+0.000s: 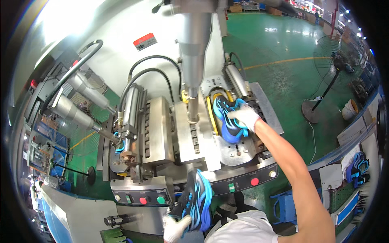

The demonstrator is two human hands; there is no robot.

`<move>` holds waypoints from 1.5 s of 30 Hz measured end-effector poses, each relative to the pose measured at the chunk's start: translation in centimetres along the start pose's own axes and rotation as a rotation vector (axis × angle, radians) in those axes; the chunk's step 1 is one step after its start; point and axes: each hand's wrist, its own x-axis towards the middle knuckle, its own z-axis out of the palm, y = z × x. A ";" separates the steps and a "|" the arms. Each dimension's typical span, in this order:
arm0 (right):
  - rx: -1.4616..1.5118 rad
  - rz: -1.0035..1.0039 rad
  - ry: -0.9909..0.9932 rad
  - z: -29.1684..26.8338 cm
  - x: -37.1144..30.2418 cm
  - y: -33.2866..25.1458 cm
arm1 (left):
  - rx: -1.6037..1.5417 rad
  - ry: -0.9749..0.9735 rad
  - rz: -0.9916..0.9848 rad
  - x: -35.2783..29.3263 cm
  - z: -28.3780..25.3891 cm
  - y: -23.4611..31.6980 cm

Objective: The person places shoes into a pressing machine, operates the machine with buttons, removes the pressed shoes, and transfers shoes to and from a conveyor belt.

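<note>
My left hand (176, 229), in a white glove, is closed on the heel end of a black and blue sneaker (198, 204), held upright low in front of the machine's button panel. My right arm stretches forward to the press's right station, where my gloved right hand (246, 117) grips the side of another black and blue sneaker (230, 128). That shoe rests over the metal base plate (234, 153), beside a yellow-edged pad (211, 117). The fingers of my right hand are partly hidden by the shoe.
A thick vertical press cylinder (193, 52) stands centrally between the stations. At the left station, angled cylinders (77, 111) press around a partly hidden blue item (120, 146). Red button (254, 182) sits on the front panel. More shoes (357, 167) are on a rack at right, near a floor fan (336, 62).
</note>
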 end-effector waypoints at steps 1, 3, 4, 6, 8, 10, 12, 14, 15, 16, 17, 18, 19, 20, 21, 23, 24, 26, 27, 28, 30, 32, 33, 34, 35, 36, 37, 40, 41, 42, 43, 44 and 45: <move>-0.507 0.006 0.087 1.7 2.6 0.4 | 0.386 0.213 -0.191 -2.1 -0.3 -5.3; -1.055 -0.027 0.224 3.3 6.8 4.3 | 0.379 0.246 -0.334 -6.3 -0.3 -6.5; -1.090 -0.065 0.271 3.0 8.6 6.5 | 0.410 0.350 -0.401 -8.6 0.0 -10.1; -1.145 -0.129 0.237 4.3 8.8 6.1 | 0.324 0.534 -0.525 -13.9 1.1 -15.8; -1.083 -0.089 0.223 4.8 8.8 6.0 | 0.319 0.659 -0.639 -16.2 2.7 -20.7; -1.058 -0.075 0.317 2.9 10.2 8.1 | 0.355 0.854 -0.556 -16.3 4.7 -26.2; -1.093 -0.140 0.156 4.4 8.2 5.9 | 0.019 1.091 -0.806 -15.7 6.6 -32.1; -0.641 -0.064 0.053 3.2 7.9 5.9 | -0.031 1.022 -0.953 -13.9 10.2 -35.8; -0.420 0.021 -0.116 1.2 7.8 5.1 | -0.053 0.970 -1.004 -12.0 11.5 -35.6; -0.734 0.080 -0.035 1.7 6.5 3.3 | -0.194 1.032 -1.071 -11.2 12.5 -35.0; -0.783 -0.146 0.065 3.4 4.5 3.3 | -0.146 1.149 -1.011 -11.4 13.7 -37.1; -0.960 -0.220 0.111 8.7 -1.3 2.1 | -0.078 1.207 -0.973 -12.8 14.5 -36.4; -0.912 -0.574 0.180 8.4 -4.7 3.2 | -0.238 1.303 -0.770 -11.0 13.6 -34.3; -0.820 -0.645 0.103 12.8 -11.8 3.0 | -0.246 1.200 -0.930 -11.9 13.8 -35.5; -0.800 -0.652 0.046 15.9 -17.1 4.2 | -0.256 1.244 -0.837 -12.4 14.5 -36.3; -1.016 -0.828 -0.184 16.0 -19.3 12.6 | -0.381 1.241 -0.773 -10.4 14.1 -34.1; -0.837 -0.627 -0.436 19.3 -22.5 15.9 | -0.495 1.287 -0.735 -11.9 15.2 -36.6; -2.181 -0.912 -0.141 15.8 -19.0 23.8 | -0.528 1.184 -0.650 -11.2 13.5 -33.8; -1.978 -0.938 -0.256 15.4 -18.9 24.3 | -0.484 1.147 -0.616 -13.1 13.8 -35.4; -1.801 -0.934 -0.330 15.2 -18.6 23.9 | -0.406 1.056 -0.574 -14.1 12.4 -34.3; -1.763 -0.701 -0.448 19.5 -23.6 19.8 | -0.581 1.194 -0.295 -19.1 12.1 -34.7; -1.524 -0.673 -0.663 22.7 -27.6 18.9 | -0.176 1.230 -0.249 -24.4 9.3 -33.0; -1.365 -0.482 -0.810 25.7 -32.1 18.3 | -0.236 1.311 -0.330 -25.9 9.9 -33.6; -1.194 -0.290 -0.933 29.1 -36.8 18.0 | -0.296 1.388 -0.407 -26.7 10.7 -34.5; -1.230 -0.178 -1.064 31.8 -40.6 18.4 | -0.447 1.376 -0.529 -26.4 11.2 -35.4; -1.251 -0.065 -1.205 34.8 -44.4 19.2 | -0.512 1.322 -0.602 -25.7 12.6 -37.3; -1.219 -0.189 -1.245 35.3 -46.9 24.4 | -0.543 1.253 -0.646 -24.2 12.6 -38.4; -1.149 -0.217 -1.070 40.1 -54.6 36.1 | -0.371 1.344 -0.670 -20.9 14.1 -42.5; -1.034 -0.325 -1.077 40.8 -54.5 37.1 | -0.470 1.283 -0.663 -20.6 13.0 -42.9; -0.973 -0.287 -1.043 40.9 -54.2 36.8 | -0.564 1.204 -0.650 -20.7 11.8 -42.8; -0.907 -0.254 -1.015 41.6 -54.1 36.0 | -0.534 1.130 -0.699 -20.8 10.3 -42.8; -1.014 -0.232 -0.991 41.3 -53.7 34.7 | -0.518 1.060 -0.679 -21.3 8.6 -43.0; -1.119 -0.210 -0.969 41.6 -53.3 32.5 | -0.519 0.998 -0.741 -21.7 7.0 -43.6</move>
